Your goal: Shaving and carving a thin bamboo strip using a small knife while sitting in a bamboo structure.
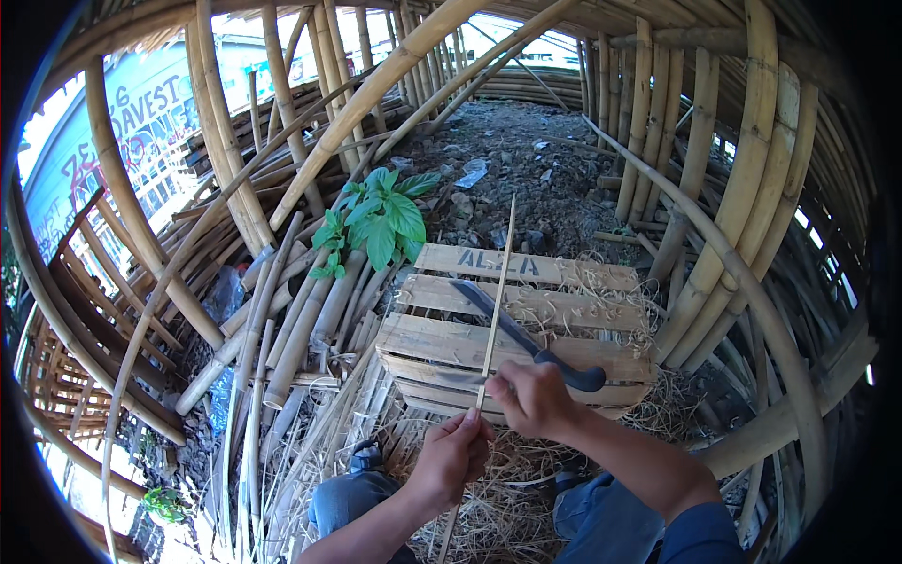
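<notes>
A long, thin bamboo strip (499, 296) runs up and away from me over a slatted wooden crate (432, 340). My left hand (455, 453) is closed around its lower part, and the tail end hangs down between my knees. Just above, my right hand (537, 402) is a closed fist on a knife, its handle hidden by the fingers. The thin grey knife blade (458, 379) points left across the strip. On the crate, behind the strip, lies a machete (517, 331) with a dark blade and a curved black handle.
Pale shavings (503, 498) cover the ground around my legs and lie on the crate. Bamboo poles (310, 310) and a leafy green plant (381, 218) are at the left. Upright bamboo posts (742, 226) stand at the right. Rubble (498, 150) stretches behind the crate.
</notes>
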`<state>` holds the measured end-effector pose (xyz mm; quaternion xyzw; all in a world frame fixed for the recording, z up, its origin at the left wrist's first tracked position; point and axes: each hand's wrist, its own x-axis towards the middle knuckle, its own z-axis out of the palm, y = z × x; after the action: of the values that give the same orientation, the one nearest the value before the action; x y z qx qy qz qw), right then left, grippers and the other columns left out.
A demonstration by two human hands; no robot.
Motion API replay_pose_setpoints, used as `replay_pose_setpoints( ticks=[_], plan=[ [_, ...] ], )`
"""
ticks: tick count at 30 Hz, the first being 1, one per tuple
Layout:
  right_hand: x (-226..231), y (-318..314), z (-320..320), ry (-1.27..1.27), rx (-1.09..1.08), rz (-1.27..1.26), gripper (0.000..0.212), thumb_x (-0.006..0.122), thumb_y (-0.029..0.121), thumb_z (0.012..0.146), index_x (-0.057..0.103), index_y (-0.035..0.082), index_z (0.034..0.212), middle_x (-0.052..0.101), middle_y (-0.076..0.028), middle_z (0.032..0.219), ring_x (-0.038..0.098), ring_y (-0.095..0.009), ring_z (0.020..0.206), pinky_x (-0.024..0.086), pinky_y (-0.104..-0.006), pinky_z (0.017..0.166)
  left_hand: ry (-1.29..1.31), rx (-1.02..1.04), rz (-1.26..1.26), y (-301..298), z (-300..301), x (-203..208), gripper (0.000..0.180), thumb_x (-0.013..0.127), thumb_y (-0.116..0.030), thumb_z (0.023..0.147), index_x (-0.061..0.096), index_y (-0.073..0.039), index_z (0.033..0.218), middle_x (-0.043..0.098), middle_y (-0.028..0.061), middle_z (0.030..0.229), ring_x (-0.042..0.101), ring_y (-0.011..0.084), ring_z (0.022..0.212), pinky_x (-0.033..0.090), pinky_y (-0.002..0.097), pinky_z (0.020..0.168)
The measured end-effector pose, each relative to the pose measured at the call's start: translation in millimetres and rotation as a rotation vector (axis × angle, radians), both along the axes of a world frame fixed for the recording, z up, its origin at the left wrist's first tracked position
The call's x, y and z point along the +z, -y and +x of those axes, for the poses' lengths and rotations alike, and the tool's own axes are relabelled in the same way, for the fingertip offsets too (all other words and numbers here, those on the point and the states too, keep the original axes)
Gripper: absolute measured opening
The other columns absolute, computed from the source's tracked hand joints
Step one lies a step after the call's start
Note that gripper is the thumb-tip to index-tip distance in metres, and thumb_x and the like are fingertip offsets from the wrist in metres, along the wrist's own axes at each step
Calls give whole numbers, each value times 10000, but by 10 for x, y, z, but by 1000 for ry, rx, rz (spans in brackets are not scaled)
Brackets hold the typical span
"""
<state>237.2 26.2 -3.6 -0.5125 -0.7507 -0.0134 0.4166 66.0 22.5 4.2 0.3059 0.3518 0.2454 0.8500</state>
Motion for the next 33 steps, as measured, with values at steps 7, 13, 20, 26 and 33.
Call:
replay_pose_setpoints(
  ticks=[7,13,20,26,33],
  plan=[
    [-24,-20,-45,140,37,99,351,489,296,887,463,46,642,481,-118,455,521,-293,392,386,-376,366,-189,139,342,122,15,-42,324,426,-278,957,530,-35,769,374,-52,539,304,37,440,241,210,399],
    [-42,-240,290,160,-138,182,330,461,267,897,473,67,636,484,-112,442,528,-278,391,398,-379,365,-340,116,525,240,-33,-124,333,430,-255,957,528,-23,739,414,-28,523,345,40,432,268,209,397],
    [-97,-463,611,206,-349,180,373,419,303,913,515,68,640,500,-121,436,535,-287,378,409,-389,360,-329,100,534,273,-45,-140,316,433,-244,957,529,-18,758,415,-18,502,359,46,401,280,204,380],
    [-99,-604,1207,88,-802,-21,489,318,395,932,568,41,704,570,-175,559,590,-352,546,464,-447,526,-243,-1,494,475,-38,43,306,437,-236,956,526,-17,762,410,-11,494,356,49,395,275,210,371],
    [66,-331,1063,-211,-819,-77,534,310,438,932,587,25,737,580,-155,604,594,-350,619,442,-438,585,-63,-23,202,185,-128,14,331,364,-279,975,512,-38,804,301,-43,502,258,56,399,208,220,373]
  ],
)
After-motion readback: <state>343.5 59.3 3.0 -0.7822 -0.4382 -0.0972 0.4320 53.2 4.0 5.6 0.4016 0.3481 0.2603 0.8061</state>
